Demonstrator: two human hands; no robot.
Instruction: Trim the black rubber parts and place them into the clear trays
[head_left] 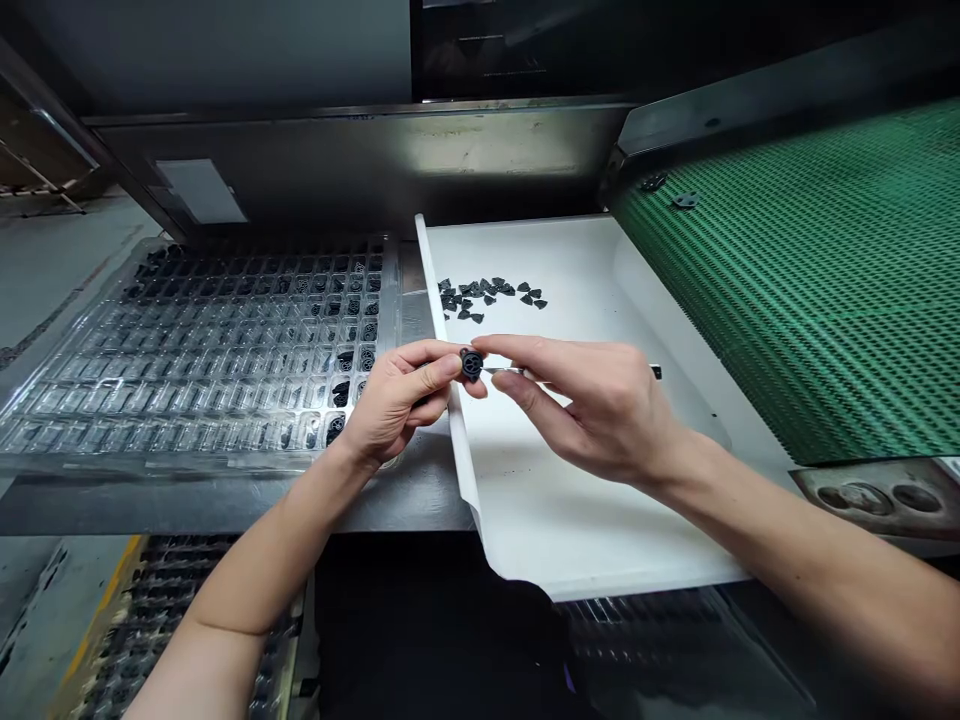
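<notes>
Left hand (pixel 405 398): grip narrow, thumb and fingers pinching a round black part (pixel 472 365) by its edge, spoked face exposed. The part is held above the rim of the white tray (pixel 525 525). Right hand (pixel 596 405): grip narrow, holding a thin tool (pixel 491 371) whose metal tip is at the part's edge; actual contact cannot be confirmed.

Assessment of the step: hold the part firmly by its edge, fingertips clear of the tip. Work with light, short strokes, rotating the part rather than forcing the tool, as a slip could score the face or prick the left hand. Working fully over the white tray would catch debris.

Count, near to far: one held part; one tool; one white tray. On the metal bench (pixel 420 500), at least one clear compartment tray (pixel 180 462); its black contents are too reflective to count. Fan-shaped black pieces (pixel 498 286) in the white tray: roughly twenty, overlapping, exact number not established. On the green mesh surface (pixel 825 280), at least two dark pieces (pixel 684 201). On the metal panel behind, one white sheet (pixel 202 190).
</notes>
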